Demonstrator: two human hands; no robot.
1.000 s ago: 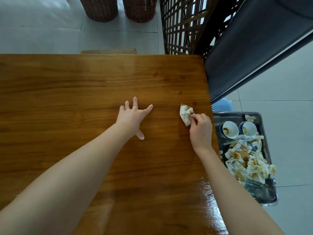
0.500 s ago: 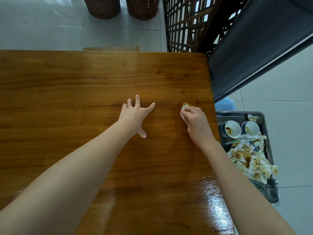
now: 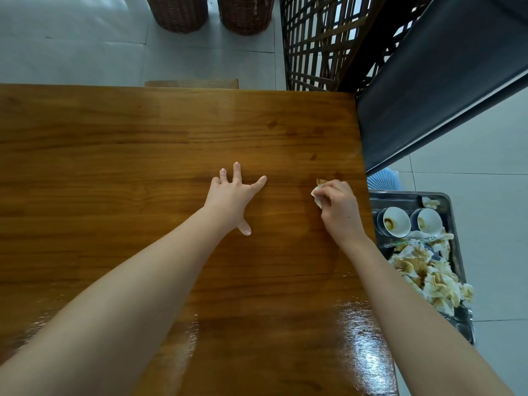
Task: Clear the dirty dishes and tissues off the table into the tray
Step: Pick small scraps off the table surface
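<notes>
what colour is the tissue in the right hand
The tissue is white with brown stains; head view shows it best.

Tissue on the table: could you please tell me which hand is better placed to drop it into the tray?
Right. The right hand grips the tissue beside the table's right edge, with the tray just past that edge. The left hand rests flat on the table, farther away.
</notes>
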